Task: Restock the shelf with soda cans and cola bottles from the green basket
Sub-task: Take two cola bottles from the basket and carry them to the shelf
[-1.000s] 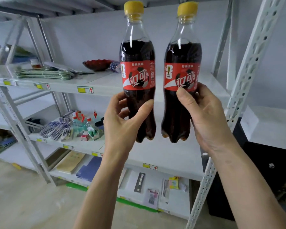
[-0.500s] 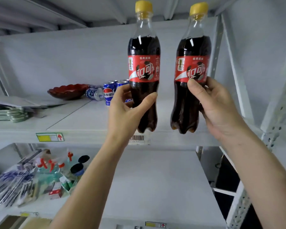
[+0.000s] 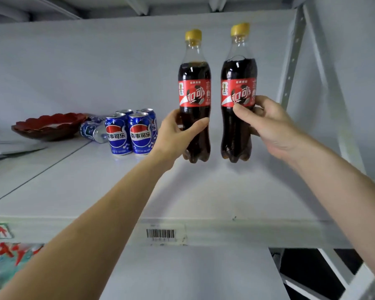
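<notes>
- Head view: we hold two cola bottles upright over the white shelf (image 3: 204, 191), their bases just above the board and, as far as we can tell, not yet resting on it
- Our left hand (image 3: 173, 137) is closed round the lower waist of the left cola bottle (image 3: 194, 94), thumb across the front just below the label, fingers hidden behind
- Our right hand (image 3: 268, 128) is closed round the right cola bottle (image 3: 238, 92) at the bottom edge of its label, thumb on the front, fingers curled round the right side
- The two bottles sit side by side, near each other but apart, right of the blue soda cans (image 3: 130, 133), which stand in a tight cluster further left on the same shelf
- Each bottle is clear plastic, filled with dark cola to the shoulder, with a yellow cap, a red label bearing white script, and a lobed base
- We judge them fairly heavy for their size, being full; the walls should give a little under a squeeze, and the smooth plastic could slip, so the narrowed waist is the sensible place to grip
- The lobed bases are narrow and the bottles tall, so they will likely tip if set down tilted
- Far left lie a red scalloped dish (image 3: 48, 125) and a blue patterned bottle on its side (image 3: 91, 131)
- The green basket is not in sight
</notes>
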